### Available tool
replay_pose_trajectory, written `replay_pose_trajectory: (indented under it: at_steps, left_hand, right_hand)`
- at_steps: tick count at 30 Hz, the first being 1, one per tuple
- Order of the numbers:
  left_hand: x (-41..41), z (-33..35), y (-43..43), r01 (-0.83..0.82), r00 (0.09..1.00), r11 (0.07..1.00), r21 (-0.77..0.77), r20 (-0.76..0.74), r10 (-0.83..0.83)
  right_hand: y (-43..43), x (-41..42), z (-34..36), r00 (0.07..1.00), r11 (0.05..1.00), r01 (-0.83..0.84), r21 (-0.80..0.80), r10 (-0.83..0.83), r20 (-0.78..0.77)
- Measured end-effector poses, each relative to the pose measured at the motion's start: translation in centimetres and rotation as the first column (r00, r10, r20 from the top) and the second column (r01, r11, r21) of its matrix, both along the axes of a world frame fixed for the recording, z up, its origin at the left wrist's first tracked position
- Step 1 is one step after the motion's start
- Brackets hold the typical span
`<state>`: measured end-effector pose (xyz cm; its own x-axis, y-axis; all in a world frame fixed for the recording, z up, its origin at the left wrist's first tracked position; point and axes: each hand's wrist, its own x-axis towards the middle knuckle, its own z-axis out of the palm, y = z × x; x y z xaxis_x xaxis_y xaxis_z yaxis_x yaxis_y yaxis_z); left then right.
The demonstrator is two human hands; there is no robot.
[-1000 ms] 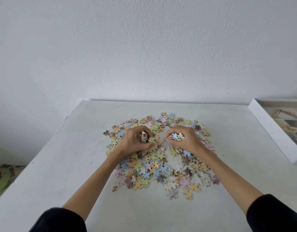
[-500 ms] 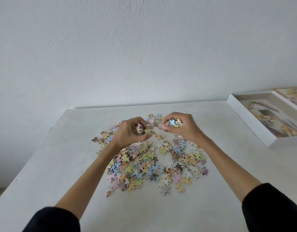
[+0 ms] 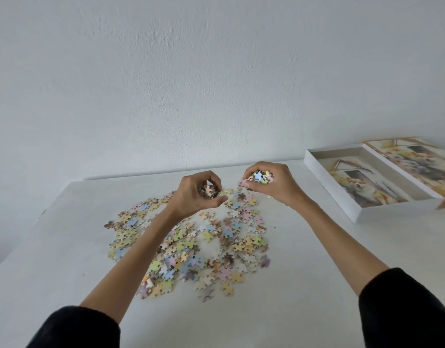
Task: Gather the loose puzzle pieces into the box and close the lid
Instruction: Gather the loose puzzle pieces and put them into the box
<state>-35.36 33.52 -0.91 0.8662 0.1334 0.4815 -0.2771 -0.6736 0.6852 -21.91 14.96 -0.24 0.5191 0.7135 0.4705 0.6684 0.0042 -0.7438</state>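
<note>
A spread of loose pastel puzzle pieces [image 3: 191, 249] lies on the white table [image 3: 304, 285]. My left hand [image 3: 193, 194] is raised over the far side of the pile, fingers curled round a handful of pieces. My right hand [image 3: 271, 184], a little higher and further right, grips another handful, blue and yellow pieces showing between its fingers. The open white box [image 3: 354, 212] sits at the far right with a printed picture inside. Its lid [image 3: 422, 167] lies just beyond it, picture side up.
A plain white wall [image 3: 216, 84] rises behind the table. The table's left edge [image 3: 53, 204] drops away to a darker floor. Bare tabletop lies between the pile and the box.
Both hands have lifted off the pile with their handfuls and shifted right, toward the box. The view has turned right, bringing the whole box and its lid into sight.
</note>
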Motion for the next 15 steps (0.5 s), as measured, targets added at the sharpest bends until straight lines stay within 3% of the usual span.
replay_pose_trajectory:
  at_steps: [8, 15]
  left_hand:
    - [6.4, 1.0, -7.2, 0.071, 0.997, 0.997, -0.013, -0.035, -0.071]
    - [13.9, 1.0, -15.1, 0.126, 0.991, 0.990, -0.056, -0.039, -0.128]
  right_hand:
    - [-6.7, 6.8, 1.7, 0.996, 0.997, 0.004, 0.072, 0.003, -0.087]
    - [-12.5, 13.8, 2.9, 0.999, 0.998, 0.048, 0.029, -0.047, -0.025]
